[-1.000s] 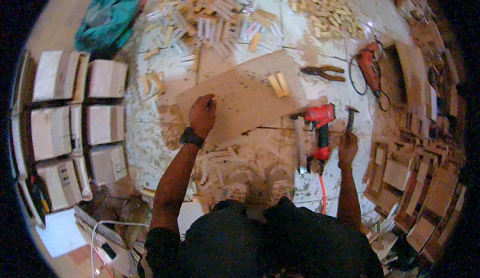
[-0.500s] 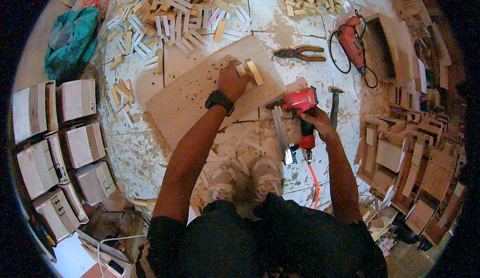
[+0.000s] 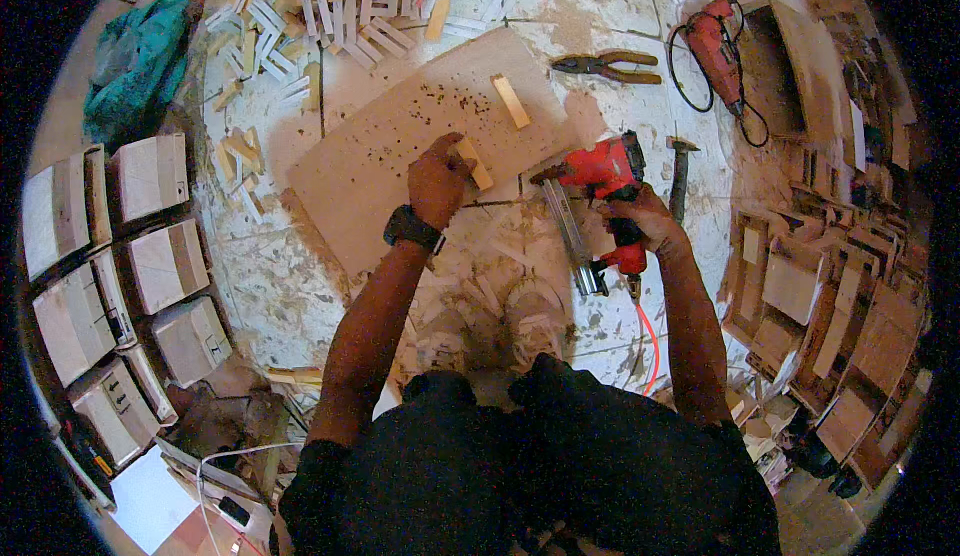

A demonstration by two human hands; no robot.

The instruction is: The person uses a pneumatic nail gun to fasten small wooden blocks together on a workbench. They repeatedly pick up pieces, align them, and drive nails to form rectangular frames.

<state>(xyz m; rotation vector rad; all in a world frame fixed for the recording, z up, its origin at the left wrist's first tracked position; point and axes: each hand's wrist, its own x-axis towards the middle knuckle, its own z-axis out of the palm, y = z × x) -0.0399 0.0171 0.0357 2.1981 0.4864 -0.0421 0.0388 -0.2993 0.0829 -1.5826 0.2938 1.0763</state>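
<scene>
Wooden block [image 3: 474, 162] under left grip [image 3: 438, 178]

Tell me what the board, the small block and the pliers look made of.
Board: pale unfinished wood or plywood, matt, pocked with small holes. Block under the left hand: bare light wood. Pliers: dark metal, handles seemingly coated.

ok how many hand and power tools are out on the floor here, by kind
Red nail gun, held by the right hand: 1
Red corded power tool: 1
Pliers: 1
Hammer: 1
Total: 4
The left hand holds a small wood block on the board, not a tool.
</scene>
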